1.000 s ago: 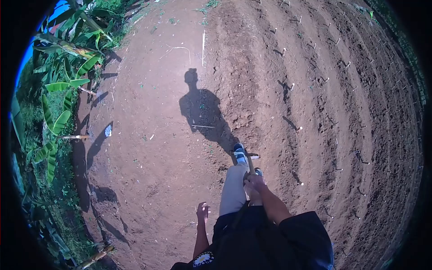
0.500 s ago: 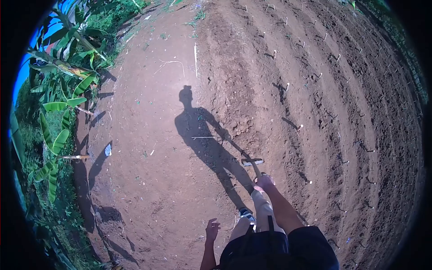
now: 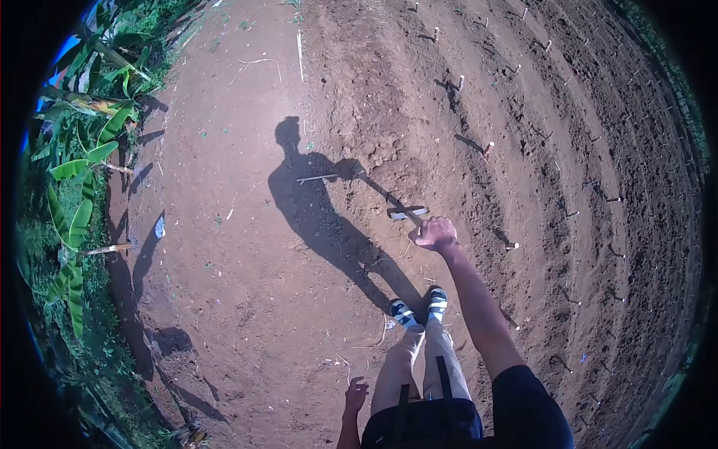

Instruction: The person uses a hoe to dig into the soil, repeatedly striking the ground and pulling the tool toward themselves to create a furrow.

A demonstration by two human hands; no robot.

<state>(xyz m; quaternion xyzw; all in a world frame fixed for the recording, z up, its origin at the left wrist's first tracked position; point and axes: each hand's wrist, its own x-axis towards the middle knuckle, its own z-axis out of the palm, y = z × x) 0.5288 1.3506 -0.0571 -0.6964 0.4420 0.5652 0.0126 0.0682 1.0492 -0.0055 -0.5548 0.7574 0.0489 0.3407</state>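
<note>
My right hand point(image 3: 435, 234) is closed round the upper end of a wooden-handled hoe point(image 3: 407, 213), held out in front of me. The hoe's blade end is just beyond the hand, over loosened brown soil point(image 3: 396, 168). Low in the view, my left hand point(image 3: 357, 391) hangs beside my left leg with its fingers apart and slightly curled, holding nothing. My feet in dark and white footwear point(image 3: 404, 313) stand side by side on the soil.
Ridged soil with short upright sticks point(image 3: 488, 149) spreads to the right. Banana plants point(image 3: 78, 217) line the left edge. My shadow point(image 3: 307, 187) falls across the bare path. A thin stick point(image 3: 318, 178) and a pale scrap point(image 3: 160, 227) lie on the ground.
My right hand and the hoe have moved up and forward in the view. Both feet now show. The left hand has dropped slightly, and the ground has shifted left and partly upward.
</note>
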